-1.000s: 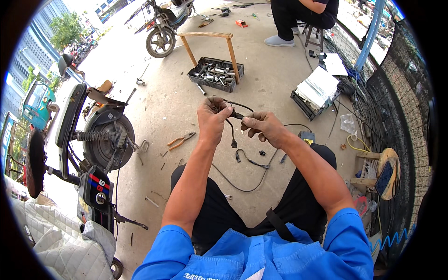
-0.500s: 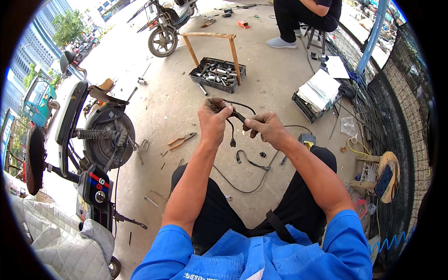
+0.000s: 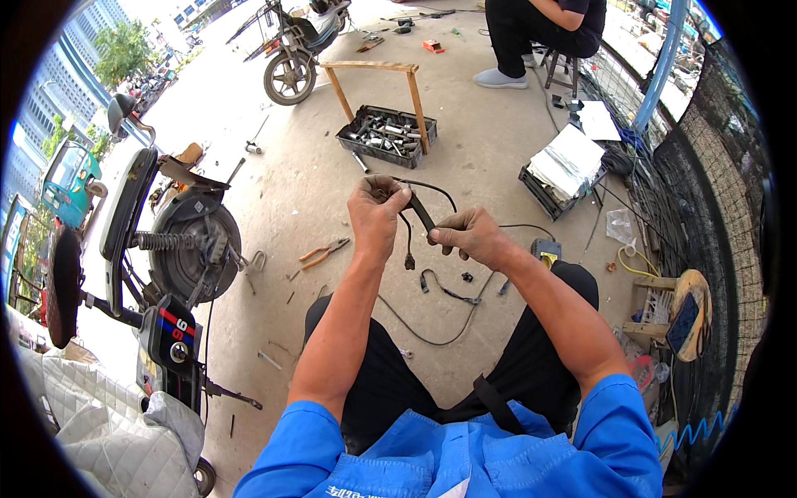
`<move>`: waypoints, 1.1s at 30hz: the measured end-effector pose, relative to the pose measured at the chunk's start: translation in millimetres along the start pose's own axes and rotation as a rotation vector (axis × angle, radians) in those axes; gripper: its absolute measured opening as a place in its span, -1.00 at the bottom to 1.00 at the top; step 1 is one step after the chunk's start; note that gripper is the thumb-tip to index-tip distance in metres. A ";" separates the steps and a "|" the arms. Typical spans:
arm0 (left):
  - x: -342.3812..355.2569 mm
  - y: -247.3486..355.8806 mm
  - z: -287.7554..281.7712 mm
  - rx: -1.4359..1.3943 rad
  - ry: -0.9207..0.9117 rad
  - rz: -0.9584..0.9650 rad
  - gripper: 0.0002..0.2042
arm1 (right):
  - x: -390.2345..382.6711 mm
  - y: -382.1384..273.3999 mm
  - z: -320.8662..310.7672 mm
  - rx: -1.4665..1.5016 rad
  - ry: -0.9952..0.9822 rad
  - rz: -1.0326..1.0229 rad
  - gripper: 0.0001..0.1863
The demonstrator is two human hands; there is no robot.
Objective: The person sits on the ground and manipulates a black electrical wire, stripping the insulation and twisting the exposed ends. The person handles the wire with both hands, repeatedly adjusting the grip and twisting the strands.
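Observation:
Above the concrete floor, my left hand (image 3: 378,207) is closed in a pinch on a thin black cable (image 3: 440,189). One branch of that cable hangs below the fingers and ends in a small black connector (image 3: 409,261). A flat black strip (image 3: 422,212), which looks like tape, is stretched from the left fingertips to my right hand (image 3: 466,232). The right thumb and fingers are pinched on its lower end. What lies inside the left fingers is hidden. Orange-handled pliers (image 3: 324,254) rest on the floor beside my left forearm.
A wooden-handled black crate (image 3: 386,153) of metal tools stands ahead. A partly dismantled scooter (image 3: 178,249) is at left. More cable (image 3: 432,339) lies between my knees. A crate with white sheets (image 3: 564,166) sits at right. A person (image 3: 540,41) sits on a stool beyond.
My right hand has moved slightly down and away from the left, and a longer length of the black strip shows between them. The hanging connector has swung slightly.

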State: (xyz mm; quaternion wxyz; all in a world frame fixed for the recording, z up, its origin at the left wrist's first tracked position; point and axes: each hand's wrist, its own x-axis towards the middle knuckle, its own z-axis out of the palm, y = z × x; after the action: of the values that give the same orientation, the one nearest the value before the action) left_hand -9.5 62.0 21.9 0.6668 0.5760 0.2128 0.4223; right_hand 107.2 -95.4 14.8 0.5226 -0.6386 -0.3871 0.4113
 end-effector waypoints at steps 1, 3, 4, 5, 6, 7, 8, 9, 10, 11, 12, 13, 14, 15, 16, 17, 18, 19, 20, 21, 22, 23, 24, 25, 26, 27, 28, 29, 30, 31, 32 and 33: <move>1.1 -0.6 -1.6 -0.017 -0.002 -0.005 -0.78 | -0.5 -0.8 -1.0 -0.007 -0.013 0.010 -0.70; 1.5 0.5 -1.9 -0.040 -0.016 -0.015 -0.79 | -2.5 -3.3 -4.1 -0.023 -0.039 0.029 -0.62; 0.7 2.3 -1.1 -0.046 -0.029 -0.019 -0.78 | -1.3 -0.3 -5.2 -0.014 -0.029 -0.027 -0.58; -0.1 4.0 -0.2 -0.052 -0.042 -0.024 -0.78 | 1.4 5.3 -6.0 -0.006 -0.019 -0.083 -0.53; -1.3 4.9 0.6 -0.046 -0.067 -0.028 -0.78 | 2.1 7.2 -6.2 0.001 -0.010 -0.138 -0.48; -2.5 5.6 1.6 -0.040 -0.093 -0.033 -0.78 | 3.4 6.9 -7.4 0.029 0.001 -0.118 -0.46; -3.6 5.6 2.5 -0.034 -0.120 -0.037 -0.77 | 6.1 4.7 -8.4 0.056 0.011 -0.098 -0.43; -5.0 4.8 3.7 -0.010 -0.133 -0.029 -0.77 | 7.5 3.1 -8.5 0.083 0.022 -0.077 -0.41; -6.3 3.9 5.0 0.013 -0.146 -0.020 -0.77 | 9.4 4.1 -6.6 0.056 0.080 -0.123 -0.46; -7.7 3.0 6.5 0.037 -0.159 -0.012 -0.76 | 11.3 5.3 -5.4 0.040 0.098 -0.130 -0.50; -9.3 3.3 8.6 0.054 -0.170 -0.010 -0.76 | 13.4 7.1 -4.4 0.025 0.117 -0.137 -0.54; -11.3 4.8 11.2 0.070 -0.180 -0.007 -0.76 | 14.6 8.6 -4.1 0.011 0.136 -0.143 -0.58; -12.5 5.2 13.2 0.087 -0.191 -0.005 -0.76 | 14.7 10.1 -4.3 0.012 0.131 -0.160 -0.63; -12.6 4.4 12.7 0.092 -0.200 -0.005 -0.77 | 15.4 10.7 -3.5 0.015 0.121 -0.179 -0.68; -12.3 2.9 11.9 0.096 -0.209 -0.005 -0.77 | 15.7 10.5 -2.7 0.018 0.112 -0.198 -0.72; -12.1 2.3 11.3 0.100 -0.218 -0.004 -0.78 | 14.9 9.0 -2.0 0.056 0.117 -0.196 -0.75; -11.6 2.6 10.5 0.046 -0.232 -0.029 -0.79 | 13.2 6.0 -0.9 0.094 0.120 -0.192 -0.78; -10.8 3.4 9.4 -0.007 -0.247 -0.053 -0.79 | 11.6 2.6 0.0 0.132 0.124 -0.189 -0.81; -10.4 4.3 8.2 -0.061 -0.261 -0.076 -0.80 | 10.1 -1.8 0.9 0.176 0.120 -0.176 -0.81; -10.2 4.5 8.4 -0.037 -0.270 -0.075 -0.80 | 8.0 -6.1 0.3 0.219 0.120 -0.162 -0.82; -10.1 5.1 8.5 -0.012 -0.278 -0.072 -0.79 | 7.0 -8.0 -0.3 0.263 0.119 -0.148 -0.83; -10.2 5.0 9.1 0.012 -0.287 -0.070 -0.79 | 6.9 -7.6 -1.1 0.254 0.119 -0.142 -0.83; -10.5 5.2 9.9 0.008 -0.279 -0.068 -0.79 | 6.6 -7.8 -1.7 0.247 0.118 -0.138 -0.83; -10.8 5.3 10.6 0.004 -0.271 -0.065 -0.78 | 6.4 -8.0 -2.1 0.239 0.116 -0.134 -0.83; -11.2 5.5 11.5 0.000 -0.262 -0.062 -0.78 | 6.3 -8.1 -1.9 0.269 0.109 -0.139 -0.83; -11.7 6.0 12.3 0.010 -0.258 -0.061 -0.77 | 6.7 -7.6 -0.9 0.300 0.102 -0.143 -0.83; -12.4 7.0 13.7 0.020 -0.253 -0.059 -0.76 | 6.8 -7.1 -0.5 0.331 0.094 -0.147 -0.83; -13.0 7.3 14.8 0.030 -0.248 -0.057 -0.75 | 6.9 -6.7 -1.1 0.328 0.089 -0.150 -0.83; -13.1 6.6 14.9 0.028 -0.251 -0.048 -0.75 | 7.4 -6.9 -1.6 0.324 0.082 -0.154 -0.84; -13.2 5.2 14.7 0.026 -0.254 -0.039 -0.75 | 7.7 -6.9 -1.8 0.320 0.075 -0.158 -0.84; -13.3 4.4 14.6 0.023 -0.257 -0.031 -0.74 | 7.9 -6.8 -1.2 0.333 0.078 -0.157 -0.83; -13.7 4.2 15.6 0.031 -0.258 -0.029 -0.75 | 7.6 -6.6 -0.7 0.346 0.084 -0.156 -0.82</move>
State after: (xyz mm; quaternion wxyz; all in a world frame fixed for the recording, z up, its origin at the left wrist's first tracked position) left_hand -6.4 41.8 27.0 0.6856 0.6326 0.1402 0.3318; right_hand 110.2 -87.6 20.5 0.6706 -0.5238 -0.3370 0.4029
